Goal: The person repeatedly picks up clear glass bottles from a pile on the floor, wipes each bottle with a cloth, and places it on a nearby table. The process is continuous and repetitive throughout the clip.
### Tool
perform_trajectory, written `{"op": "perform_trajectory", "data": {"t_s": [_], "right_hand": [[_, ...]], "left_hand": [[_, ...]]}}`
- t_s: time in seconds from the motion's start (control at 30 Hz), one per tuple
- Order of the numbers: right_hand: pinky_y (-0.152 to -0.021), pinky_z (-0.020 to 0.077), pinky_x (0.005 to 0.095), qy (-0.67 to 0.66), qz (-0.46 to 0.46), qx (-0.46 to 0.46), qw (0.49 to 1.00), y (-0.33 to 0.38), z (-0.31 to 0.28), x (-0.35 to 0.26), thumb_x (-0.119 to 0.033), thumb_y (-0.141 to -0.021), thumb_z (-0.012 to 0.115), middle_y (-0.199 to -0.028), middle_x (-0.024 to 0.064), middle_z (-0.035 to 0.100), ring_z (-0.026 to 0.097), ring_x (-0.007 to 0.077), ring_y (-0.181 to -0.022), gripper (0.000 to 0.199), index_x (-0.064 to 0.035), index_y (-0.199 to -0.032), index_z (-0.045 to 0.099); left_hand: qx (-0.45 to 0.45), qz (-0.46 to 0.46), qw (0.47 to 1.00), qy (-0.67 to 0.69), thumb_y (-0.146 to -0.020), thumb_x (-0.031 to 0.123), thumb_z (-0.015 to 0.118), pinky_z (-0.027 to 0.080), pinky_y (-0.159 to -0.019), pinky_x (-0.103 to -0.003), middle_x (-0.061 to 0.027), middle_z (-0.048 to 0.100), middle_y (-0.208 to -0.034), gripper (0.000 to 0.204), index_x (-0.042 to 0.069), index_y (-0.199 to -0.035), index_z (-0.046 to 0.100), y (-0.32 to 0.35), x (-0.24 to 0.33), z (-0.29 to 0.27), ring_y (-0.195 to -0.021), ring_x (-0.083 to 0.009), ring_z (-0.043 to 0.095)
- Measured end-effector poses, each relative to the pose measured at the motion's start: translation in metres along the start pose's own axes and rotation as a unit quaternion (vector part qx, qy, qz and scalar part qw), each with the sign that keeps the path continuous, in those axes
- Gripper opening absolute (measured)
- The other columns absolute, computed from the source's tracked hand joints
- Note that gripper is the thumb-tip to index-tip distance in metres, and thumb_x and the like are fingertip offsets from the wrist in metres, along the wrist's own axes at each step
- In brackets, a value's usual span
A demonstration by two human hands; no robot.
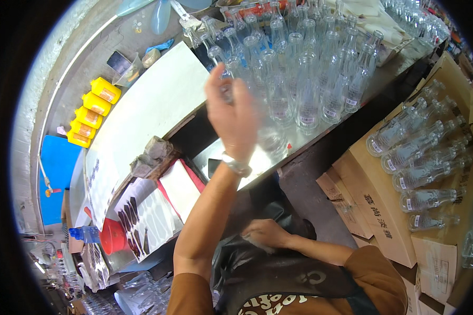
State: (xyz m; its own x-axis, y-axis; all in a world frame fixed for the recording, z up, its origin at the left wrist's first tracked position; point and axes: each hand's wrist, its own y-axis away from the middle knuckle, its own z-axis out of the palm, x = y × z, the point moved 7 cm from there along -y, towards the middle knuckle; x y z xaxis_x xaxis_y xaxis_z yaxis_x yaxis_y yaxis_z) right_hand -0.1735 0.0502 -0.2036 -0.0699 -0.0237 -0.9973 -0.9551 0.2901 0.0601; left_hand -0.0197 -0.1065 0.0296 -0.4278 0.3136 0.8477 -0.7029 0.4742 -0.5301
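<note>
My left hand (pixel 232 113), with a watch on its wrist, reaches out over the metal worktop and is smeared by motion. Its thumb and fingers curl round the top of a clear glass bottle, whose blurred body (pixel 272 137) shows past the hand. Just beyond stand many clear glass bottles (pixel 307 100) with small printed labels, packed upright. Low in front of my dark apron (pixel 294 273) is my right hand (pixel 268 232), its fingers curled closed; whatever may be inside is hidden.
Glass bottles (pixel 418 173) lie in rows on an open cardboard box (pixel 378 205) at right. Yellow containers (pixel 97 102) line the far left side. Nearer are a lumpy grey block (pixel 155 157), a white-and-red pad (pixel 181 186), a sheet of dark decals (pixel 152 220) and a red bowl (pixel 113 236).
</note>
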Motion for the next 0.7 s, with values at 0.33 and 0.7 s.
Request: {"op": "perform_trajectory", "data": {"t_s": [0.33,0.7], "right_hand": [[-0.087,0.052,0.0345,-0.019,-0.015,-0.021,0.999,0.005,-0.001,-0.005,-0.012,-0.085,0.054,-0.103,0.0143,0.07,0.068,0.0273,-0.097,0.029,-0.0028,-0.105,0.073],[-0.087,0.0532,0.0343,-0.04,0.015,-0.068,0.997,0.005,0.028,-0.005,-0.008,-0.082,0.057,-0.101,0.0134,0.072,0.07,0.024,-0.095,0.026,-0.0045,-0.101,0.075]], "left_hand": [[-0.076,-0.078,0.964,-0.241,-0.083,0.021,0.071,0.054,-0.061,-0.032,-0.0153,0.071,-0.097,0.039,-0.002,-0.114,0.067,-0.061,-0.035,0.005,-0.064,-0.0188,0.068],[-0.026,0.02,0.995,-0.091,-0.097,0.015,0.059,0.042,-0.05,-0.017,-0.0184,0.071,-0.106,0.037,-0.004,-0.129,0.057,-0.001,0.162,-0.197,-0.055,-0.0021,0.048]]}}
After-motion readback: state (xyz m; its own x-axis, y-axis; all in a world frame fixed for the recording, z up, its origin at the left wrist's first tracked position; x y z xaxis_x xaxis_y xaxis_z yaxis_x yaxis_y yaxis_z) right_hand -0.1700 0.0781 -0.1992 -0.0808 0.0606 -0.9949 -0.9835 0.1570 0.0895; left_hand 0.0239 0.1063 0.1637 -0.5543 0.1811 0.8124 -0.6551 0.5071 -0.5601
